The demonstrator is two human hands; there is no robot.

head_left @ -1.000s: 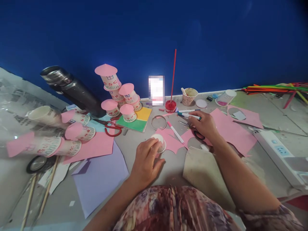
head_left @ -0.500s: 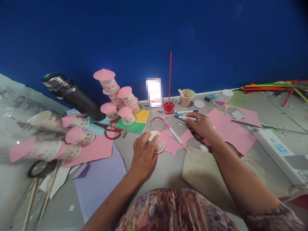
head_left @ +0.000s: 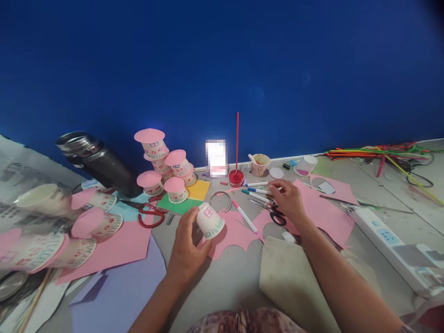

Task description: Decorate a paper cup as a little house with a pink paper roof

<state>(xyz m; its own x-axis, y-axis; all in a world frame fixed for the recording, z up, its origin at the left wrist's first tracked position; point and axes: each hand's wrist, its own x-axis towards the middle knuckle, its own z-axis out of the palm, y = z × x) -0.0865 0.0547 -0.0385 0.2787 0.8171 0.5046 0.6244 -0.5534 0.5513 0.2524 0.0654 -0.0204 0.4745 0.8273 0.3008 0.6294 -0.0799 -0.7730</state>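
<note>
A small white paper cup (head_left: 210,222) with a pink window and green grass strokes drawn on it is tilted upside down in my left hand (head_left: 189,247). Thumb and fingers grip it from the left side, above a cut pink paper sheet. My right hand (head_left: 287,199) is closed in a pinch at the right end of a blue-capped marker (head_left: 259,190). Beside that lie a teal-capped marker (head_left: 256,196) and another blue-ended marker (head_left: 256,184). Black-handled scissors (head_left: 277,216) rest just below the right fingers. A pink-capped marker (head_left: 244,216) lies between the hands.
Decorated cups with pink cone roofs (head_left: 150,136) stand stacked at left, near a black flask (head_left: 100,162) and red-handled scissors (head_left: 151,218). A red container (head_left: 236,178) holds an upright stick. At right are a power strip (head_left: 385,245) and colourful sticks (head_left: 374,152).
My left hand has lifted the cup and turned it so the pink window shows. The teal-capped marker now lies out of my right fingers, which have shifted to a blue-capped one. The view has tilted up.
</note>
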